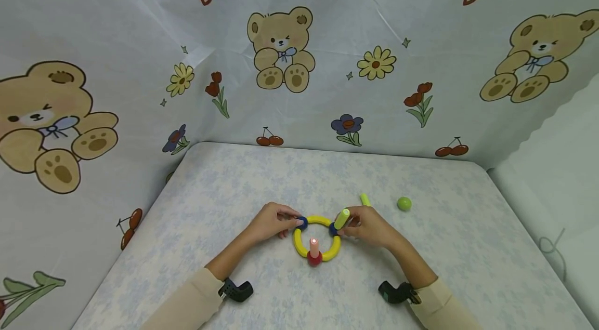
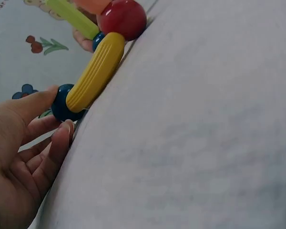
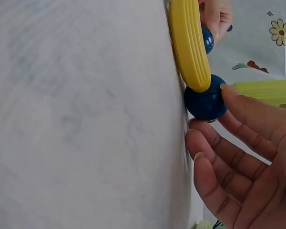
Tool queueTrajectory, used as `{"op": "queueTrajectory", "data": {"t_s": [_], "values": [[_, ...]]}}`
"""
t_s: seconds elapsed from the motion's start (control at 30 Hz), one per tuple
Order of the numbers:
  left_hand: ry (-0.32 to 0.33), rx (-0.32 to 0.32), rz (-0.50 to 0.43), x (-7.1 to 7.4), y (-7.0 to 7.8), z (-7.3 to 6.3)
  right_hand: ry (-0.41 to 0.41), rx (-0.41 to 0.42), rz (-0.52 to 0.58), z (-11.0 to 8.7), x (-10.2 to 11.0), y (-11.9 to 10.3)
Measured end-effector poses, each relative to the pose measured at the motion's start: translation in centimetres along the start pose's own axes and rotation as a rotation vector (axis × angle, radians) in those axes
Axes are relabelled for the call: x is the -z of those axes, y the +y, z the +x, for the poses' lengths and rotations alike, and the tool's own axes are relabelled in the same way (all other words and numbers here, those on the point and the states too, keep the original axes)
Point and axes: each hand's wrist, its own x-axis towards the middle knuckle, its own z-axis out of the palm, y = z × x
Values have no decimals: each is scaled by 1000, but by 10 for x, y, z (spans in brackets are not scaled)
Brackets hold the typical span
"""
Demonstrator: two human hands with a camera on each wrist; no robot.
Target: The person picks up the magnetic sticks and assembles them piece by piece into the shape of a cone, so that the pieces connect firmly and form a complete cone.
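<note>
Yellow curved rods [image 1: 298,243] form a ring on the table, joined by two blue balls and a red ball [image 1: 314,259]. My left hand [image 1: 273,221] pinches the left blue ball [image 2: 61,106] between thumb and fingers. At the other side, my right hand [image 1: 369,227] holds the right blue ball [image 3: 206,100], its thumb on top and fingertips beneath. A light green rod [image 1: 343,218] stands up from that ball, leaning slightly. From the red ball, at the ring's near side, rises a pinkish-orange rod [image 1: 314,246].
Beyond the right hand lies another light green rod [image 1: 365,199], partly hidden by the hand. A green ball [image 1: 404,203] sits to its right. The pale patterned table [image 1: 262,174] meets a bear-printed cloth [image 1: 327,106] at the back.
</note>
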Motion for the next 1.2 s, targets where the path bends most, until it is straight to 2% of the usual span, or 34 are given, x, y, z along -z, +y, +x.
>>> {"op": "queueTrajectory", "data": {"t_s": [0.2,0.4,0.7,0.93,1.07,1.2], "values": [[112,12,-25,-8,-4,2,-13,-1,2,0,0,1],[143,16,-33,-10,-5,4,-34,-3,3,-1,1,1],[136,34,-36,-11,-3,3,-61,1,5,-1,-1,2],[118,41,-56,-11,-3,2,-122,2,23,-2,-2,1],[86,92,-74,-7,-3,2,-140,5,36,-2,-3,0],[-8,190,-39,5,2,-1,-142,20,33,-1,-3,0]]}}
